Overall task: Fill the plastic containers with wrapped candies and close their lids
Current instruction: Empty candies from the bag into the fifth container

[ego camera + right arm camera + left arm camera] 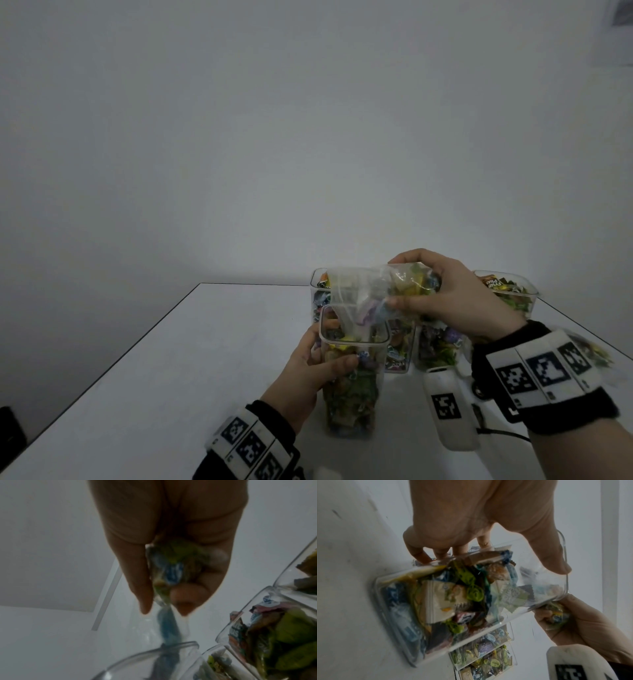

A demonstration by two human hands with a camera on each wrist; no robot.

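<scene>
- At lower centre of the head view, our left hand (308, 373) gripped the jar (352, 383), thumb across its near wall and fingers curled round the far side; it stood on the table (171, 359), lidless and filled most of the way.
- Just above it, our right hand (452, 301) clutched the bag (363, 294) of candies (414, 284), fingers and thumb closed round its bulging end, the mouth drooping into the jar's opening.
- The right wrist view showed a blue wrapper dropping toward the rim.
- To pour well, we judged the bag's mouth should stay inside the rim and the tilt be gentle, so pieces slid rather than spilled.
- More filled jars (442, 346) stood behind, at centre right; crowding made a knock likely, we thought.
- We saw no lid; closing was not yet begun.
</scene>
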